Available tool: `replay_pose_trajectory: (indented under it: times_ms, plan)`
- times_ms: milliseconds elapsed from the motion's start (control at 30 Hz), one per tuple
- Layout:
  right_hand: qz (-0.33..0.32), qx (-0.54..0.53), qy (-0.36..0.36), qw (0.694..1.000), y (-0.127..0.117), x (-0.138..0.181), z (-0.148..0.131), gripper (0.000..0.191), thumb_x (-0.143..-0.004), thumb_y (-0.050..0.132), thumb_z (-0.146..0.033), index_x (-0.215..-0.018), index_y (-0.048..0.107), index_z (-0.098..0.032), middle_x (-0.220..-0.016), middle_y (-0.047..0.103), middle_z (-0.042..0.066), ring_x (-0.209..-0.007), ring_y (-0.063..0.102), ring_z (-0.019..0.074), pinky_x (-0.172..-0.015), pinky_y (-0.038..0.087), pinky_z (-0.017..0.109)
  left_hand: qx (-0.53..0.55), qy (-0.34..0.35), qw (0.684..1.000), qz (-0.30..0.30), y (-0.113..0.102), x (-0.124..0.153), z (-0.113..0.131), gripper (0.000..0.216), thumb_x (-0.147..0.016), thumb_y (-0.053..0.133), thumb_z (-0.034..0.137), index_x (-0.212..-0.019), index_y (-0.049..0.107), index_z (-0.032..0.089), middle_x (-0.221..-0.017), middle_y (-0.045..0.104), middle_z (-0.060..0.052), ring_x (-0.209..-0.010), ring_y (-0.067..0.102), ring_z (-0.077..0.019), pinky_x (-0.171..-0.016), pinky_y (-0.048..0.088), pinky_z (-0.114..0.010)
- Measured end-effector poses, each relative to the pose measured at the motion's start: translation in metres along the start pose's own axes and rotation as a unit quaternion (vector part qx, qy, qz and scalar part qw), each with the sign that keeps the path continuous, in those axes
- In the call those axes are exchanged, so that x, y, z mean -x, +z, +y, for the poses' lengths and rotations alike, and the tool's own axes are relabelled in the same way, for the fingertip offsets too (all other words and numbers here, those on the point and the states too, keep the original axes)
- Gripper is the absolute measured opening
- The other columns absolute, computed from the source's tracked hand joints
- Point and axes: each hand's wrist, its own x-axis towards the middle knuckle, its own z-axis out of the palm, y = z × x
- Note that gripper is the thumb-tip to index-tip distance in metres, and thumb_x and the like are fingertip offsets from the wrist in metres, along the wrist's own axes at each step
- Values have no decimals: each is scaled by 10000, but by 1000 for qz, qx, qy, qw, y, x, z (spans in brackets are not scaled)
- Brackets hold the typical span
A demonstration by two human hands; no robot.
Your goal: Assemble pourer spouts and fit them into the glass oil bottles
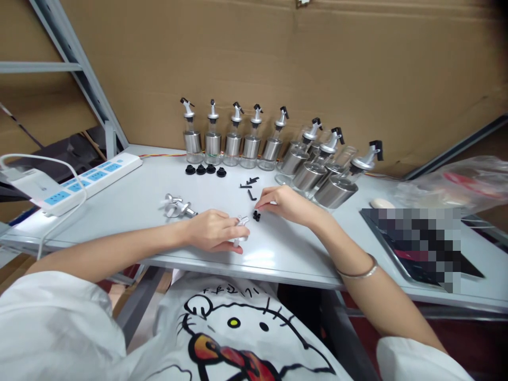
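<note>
My left hand is closed around a silver pourer spout, holding it just above the front part of the table. To its right, my right hand reaches down with thumb and forefinger close together beside a cluster of small black caps. Whether a cap is between those fingertips is too small to tell. Several small black levers lie behind the caps. More silver pourer spouts rest on the table left of my left hand. Further back sit several black rubber stoppers in a row.
Glass bottles with steel sleeves and pourers line the back of the table, curving forward on the right. A white power strip lies at the left. A tablet-like device and a plastic bag are on the right.
</note>
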Motion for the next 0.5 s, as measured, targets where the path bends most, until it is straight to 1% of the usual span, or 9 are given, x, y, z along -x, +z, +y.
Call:
replay_pose_trajectory:
  times_ms: [233,333,500]
  plan:
    - [2,-3,-19,1000,3,-1,2,182,-868,576,-130,-854,755,-160,-819,699,75,-703,657,161,-677,519,278,17,-4,1000,-13,0,1,-1,258,-988,386,384,-1088,453,156,-593,562,39,-461,504,-100,-485,405,-214]
    - [5,-8,-18,1000,3,-2,3,173,-867,586,-137,-851,756,-161,-820,699,74,-705,657,162,-681,518,280,19,-5,1000,-5,0,0,-1,258,-994,367,387,-1083,450,160,-595,563,39,-460,505,-97,-482,411,-209]
    - [-18,-13,-16,1000,5,-3,5,187,-880,568,-149,-861,754,-153,-808,691,74,-690,645,156,-660,503,268,27,-5,1000,8,0,-2,0,251,-1000,362,380,-1060,451,153,-585,551,45,-446,485,-90,-480,417,-203]
